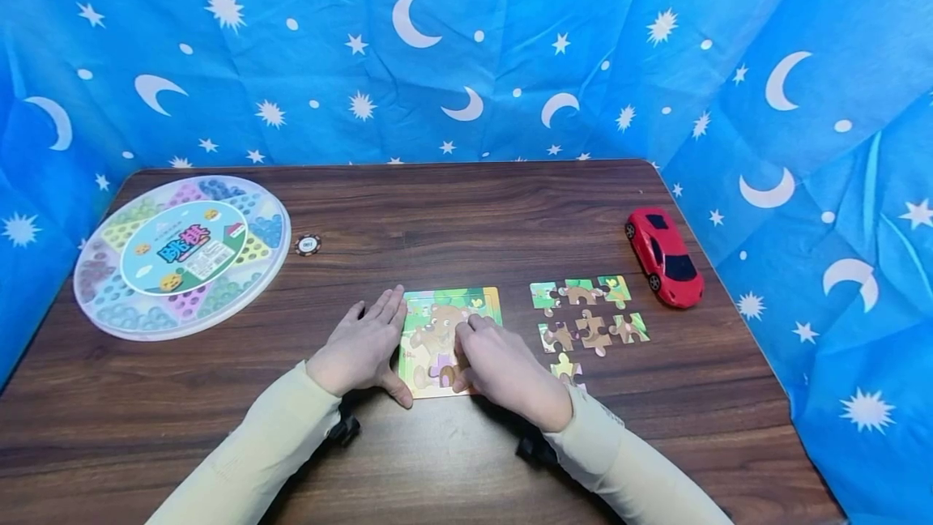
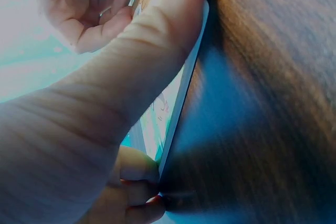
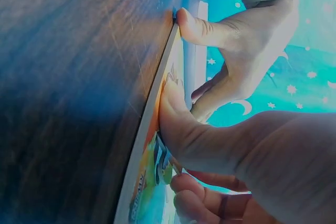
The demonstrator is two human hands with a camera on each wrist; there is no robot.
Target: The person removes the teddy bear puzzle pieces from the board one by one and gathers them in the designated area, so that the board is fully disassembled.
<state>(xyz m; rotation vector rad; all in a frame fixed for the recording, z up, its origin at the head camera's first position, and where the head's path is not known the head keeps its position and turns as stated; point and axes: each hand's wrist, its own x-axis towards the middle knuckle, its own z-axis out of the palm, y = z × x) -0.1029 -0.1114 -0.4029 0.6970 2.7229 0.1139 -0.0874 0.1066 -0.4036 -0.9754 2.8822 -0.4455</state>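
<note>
A jigsaw board (image 1: 419, 387) with a bear picture lies flat on the wooden table. My left hand (image 1: 364, 344) rests along its left side, fingers fairly straight near the far corner, thumb (image 2: 176, 19) at the near corner. Over the right half of the board is my right hand (image 1: 506, 363), fingers bent. Its thumb (image 3: 173, 98) touches the board's face, and thumb and fingers pinch at a puzzle piece (image 3: 167, 169), mostly hidden by the hand. Several loose puzzle pieces (image 1: 594, 330) lie on the table to the right, some partly behind my right wrist.
A red toy car (image 1: 665, 258) stands near the table's right edge. At the left lies a round Chinese checkers set (image 1: 182, 258), with a poker chip (image 1: 308, 245) beside it. A blue curtain (image 1: 466, 47) with moons and stars surrounds the table (image 1: 437, 217).
</note>
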